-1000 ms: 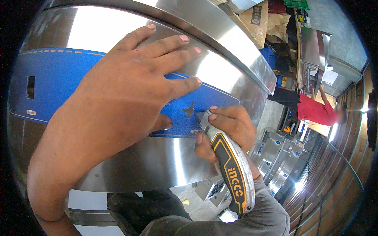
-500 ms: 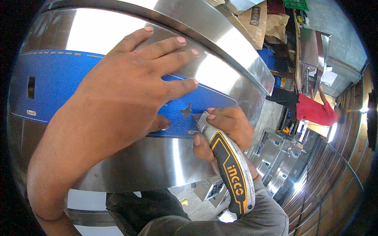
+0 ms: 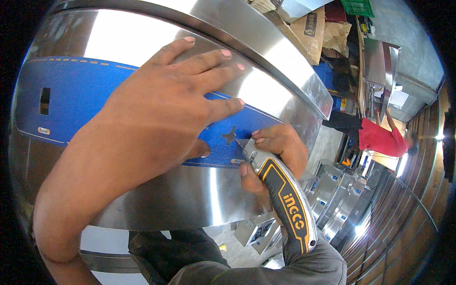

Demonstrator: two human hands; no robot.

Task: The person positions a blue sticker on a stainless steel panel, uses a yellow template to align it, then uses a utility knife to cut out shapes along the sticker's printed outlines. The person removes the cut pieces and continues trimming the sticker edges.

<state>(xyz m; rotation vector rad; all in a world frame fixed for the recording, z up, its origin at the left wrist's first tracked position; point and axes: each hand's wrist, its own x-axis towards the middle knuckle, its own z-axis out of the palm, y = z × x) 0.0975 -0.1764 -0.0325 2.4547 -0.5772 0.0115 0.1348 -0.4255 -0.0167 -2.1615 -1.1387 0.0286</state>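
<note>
A blue sticker panel (image 3: 80, 88) with a rectangular opening at its left lies on a curved, shiny steel sheet (image 3: 166, 194). My left hand (image 3: 166, 109) presses flat across it, fingers spread, with the fingertips on bare steel beyond the blue. In my right hand (image 3: 285, 149) is a grey and black utility knife (image 3: 287, 204) with yellow lines. Its blade tip meets the blue surface just right of a small irregular cutout (image 3: 230, 136), which exposes dark metal. The knife's handle points down toward my right forearm.
A raised steel edge (image 3: 266, 42) runs along the far side. Beyond it lie cardboard (image 3: 311, 31) and a green crate (image 3: 357, 7). Another person in a red shirt (image 3: 380, 137) works at the right. Several steel units (image 3: 332, 190) stand behind on the floor.
The knife and my right hand have shifted slightly right and down in view. The panel and my left hand appear a little further right too. Both hands keep the same pose.
</note>
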